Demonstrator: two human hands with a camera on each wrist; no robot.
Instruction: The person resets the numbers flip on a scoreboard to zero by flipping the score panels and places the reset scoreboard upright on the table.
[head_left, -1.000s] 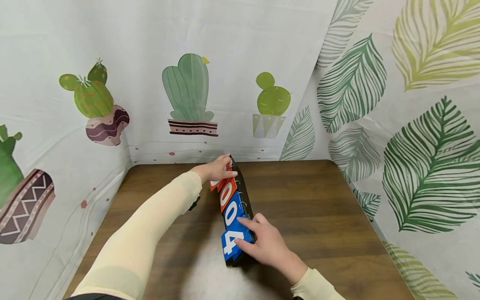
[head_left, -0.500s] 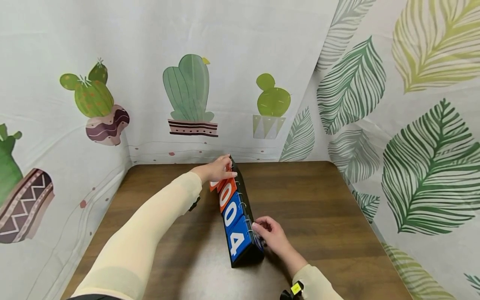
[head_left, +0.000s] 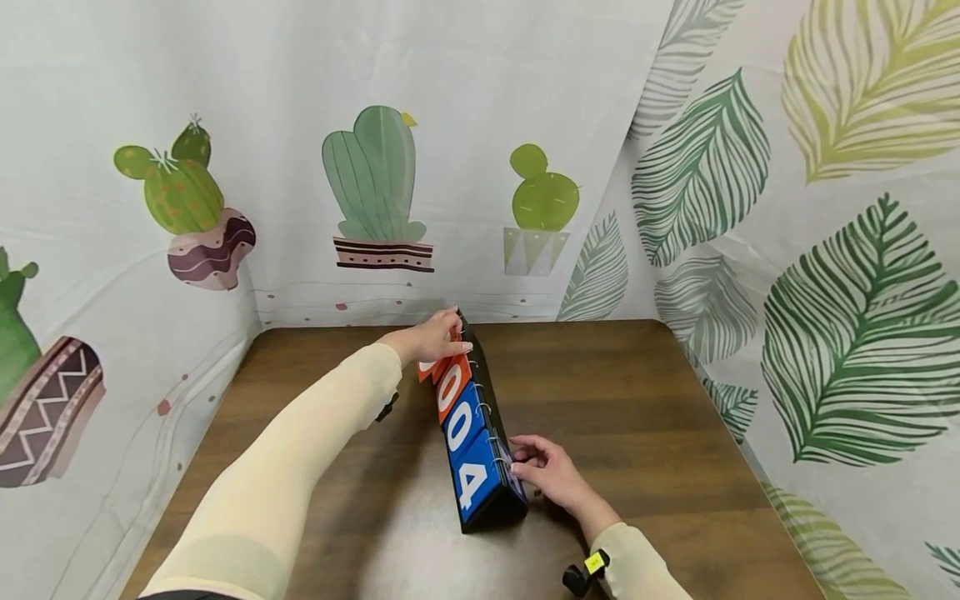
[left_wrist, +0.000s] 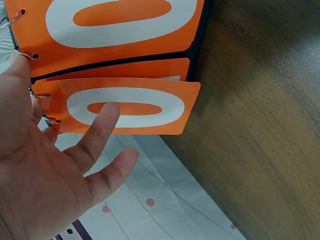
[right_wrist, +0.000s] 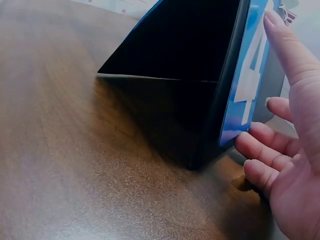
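Observation:
A tabletop flip scoreboard stands lengthwise on the table, tent-shaped and black, with ringed cards. Its near blue cards read 0 and 4; orange cards with 0 are at the far end. My left hand grips the far end's top edge, with two fingers spread over the orange card in the left wrist view. At the near end, my right hand is on the back side. Its thumb touches a blue card marked 4 hanging there, and a fingertip meets that card's lower edge.
The brown wooden table extends on both sides of the scoreboard. Behind it hangs a white curtain with cacti, and a leaf-patterned one is on the right.
My right hand has moved from the front of the blue 4 card over to the scoreboard's back. The lifted card has gone over the rings; the front still shows 4. My left hand stays put.

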